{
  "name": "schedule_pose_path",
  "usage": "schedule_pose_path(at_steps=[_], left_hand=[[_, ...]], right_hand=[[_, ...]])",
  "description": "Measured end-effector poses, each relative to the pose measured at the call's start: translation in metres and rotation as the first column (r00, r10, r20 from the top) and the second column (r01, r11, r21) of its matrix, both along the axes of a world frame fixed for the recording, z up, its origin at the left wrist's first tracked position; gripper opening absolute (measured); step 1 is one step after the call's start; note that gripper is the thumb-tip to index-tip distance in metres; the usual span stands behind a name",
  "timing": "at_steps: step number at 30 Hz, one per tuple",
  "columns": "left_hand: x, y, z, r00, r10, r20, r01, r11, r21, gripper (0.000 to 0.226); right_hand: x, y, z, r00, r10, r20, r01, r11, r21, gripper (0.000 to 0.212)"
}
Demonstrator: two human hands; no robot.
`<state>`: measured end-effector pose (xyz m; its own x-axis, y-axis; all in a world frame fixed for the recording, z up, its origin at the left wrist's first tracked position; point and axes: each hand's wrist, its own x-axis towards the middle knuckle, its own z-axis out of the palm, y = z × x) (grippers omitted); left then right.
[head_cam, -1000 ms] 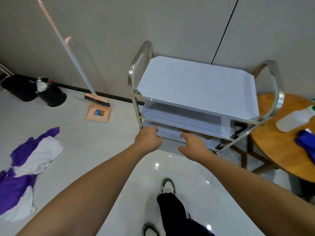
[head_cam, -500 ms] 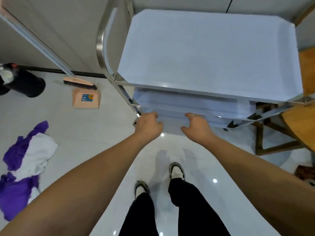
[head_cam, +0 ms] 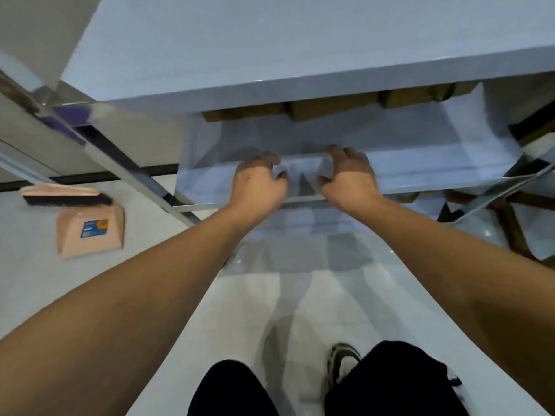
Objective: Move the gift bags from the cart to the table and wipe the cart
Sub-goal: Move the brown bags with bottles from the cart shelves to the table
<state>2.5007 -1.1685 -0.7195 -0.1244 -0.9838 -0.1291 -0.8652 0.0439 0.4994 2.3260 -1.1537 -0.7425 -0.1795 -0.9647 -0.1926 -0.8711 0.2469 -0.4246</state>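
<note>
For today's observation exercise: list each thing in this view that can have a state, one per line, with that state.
Left hand: fingers curled, over the middle shelf, holding nothing visible.
Right hand: the same, beside it.
Cart: top shelf bare.
Brown gift bags: at the back of the middle shelf, part hidden, untouched.
Dustpan: flat on the floor.
Brush: behind the dustpan.
</note>
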Motion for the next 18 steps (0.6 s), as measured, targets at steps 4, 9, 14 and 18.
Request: schedule_pose_path(at_steps=[4, 9, 14, 18], left_hand=[[-0.006, -0.041, -0.032, 0.999, -0.014, 0.052, 0.018, 0.996, -0.085, 0.033], [0.001, -0.059, -0.073, 0.989, 0.035, -0.142, -0.059, 0.984, -0.168, 0.025], [0.004, -0.063, -0.086, 0.941, 0.127, -0.314, -0.198, 0.958, -0.206, 0.012], [0.004, -0.063, -0.084, 0.873, 0.193, -0.447, -0.291, 0.943, -0.161, 0.012]], right_hand=[[-0.004, -0.029, -0.019, 0.999, -0.029, -0.031, 0.025, 0.989, -0.144, 0.060], [-0.004, -0.045, -0.036, 0.996, -0.018, -0.083, -0.006, 0.959, -0.282, 0.059], [0.007, -0.053, -0.040, 0.995, 0.012, -0.102, -0.042, 0.951, -0.306, 0.061], [0.044, -0.078, -0.019, 0.992, 0.084, -0.096, -0.115, 0.917, -0.381, 0.061]])
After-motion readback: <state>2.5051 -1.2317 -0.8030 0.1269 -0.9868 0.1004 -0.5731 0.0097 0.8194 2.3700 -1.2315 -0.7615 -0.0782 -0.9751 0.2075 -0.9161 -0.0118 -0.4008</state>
